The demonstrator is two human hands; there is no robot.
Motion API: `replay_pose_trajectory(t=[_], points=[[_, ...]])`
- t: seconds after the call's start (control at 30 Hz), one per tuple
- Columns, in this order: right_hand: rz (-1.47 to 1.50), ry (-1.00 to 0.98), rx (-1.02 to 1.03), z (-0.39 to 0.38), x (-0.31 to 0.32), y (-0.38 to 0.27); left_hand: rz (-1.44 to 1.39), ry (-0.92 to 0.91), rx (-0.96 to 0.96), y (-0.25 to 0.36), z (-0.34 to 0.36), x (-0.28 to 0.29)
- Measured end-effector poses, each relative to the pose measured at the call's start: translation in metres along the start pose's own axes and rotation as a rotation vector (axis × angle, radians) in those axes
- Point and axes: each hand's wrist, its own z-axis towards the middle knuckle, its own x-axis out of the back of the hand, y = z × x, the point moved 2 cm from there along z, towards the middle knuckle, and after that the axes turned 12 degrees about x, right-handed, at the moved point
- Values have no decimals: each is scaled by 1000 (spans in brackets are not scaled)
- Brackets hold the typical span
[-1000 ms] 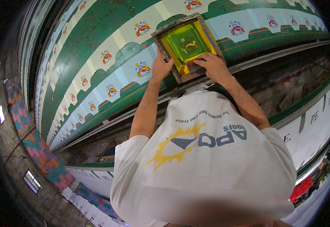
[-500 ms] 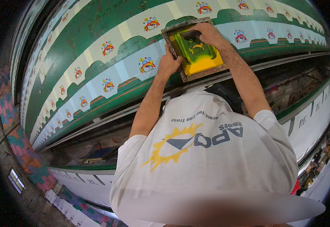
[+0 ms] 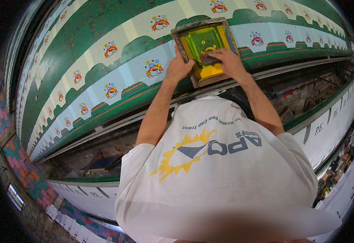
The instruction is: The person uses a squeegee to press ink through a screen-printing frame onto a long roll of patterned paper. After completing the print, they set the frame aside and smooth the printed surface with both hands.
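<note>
A wooden-edged printing screen (image 3: 230, 33) lies over a row of cut-out fabric or paper pieces on the green table. Its mesh is yellow-green, with a small motif in the middle and thick yellow ink (image 3: 209, 73) at the near end. My left hand (image 3: 179, 67) grips the left side of the frame, thumb over the inner edge. Inside the frame, my right hand (image 3: 229, 62) is closed on a dark squeegee (image 3: 210, 60), partly hidden by the fingers, about midway along the mesh.
The long green table (image 3: 138, 48) carries curved rows of pale pieces (image 3: 154, 68) printed with a colourful rainbow character. A metal rail (image 3: 262, 72) runs along its near edge. Behind me stands another table with white printed sheets (image 3: 325, 128). Patterned floor tiles (image 3: 21, 160) show at left.
My right hand has drawn the squeegee from the far end of the screen toward me, to about the middle. My left hand keeps its grip on the frame.
</note>
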Motion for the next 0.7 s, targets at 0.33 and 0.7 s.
replay_pose_trajectory(t=[0.33,0.7], points=[[66,48,3,-30,12,-7,28,60,39,12,-4,-2],[-8,158,24,-130,89,145,36,118,-24,173,25,-117]])
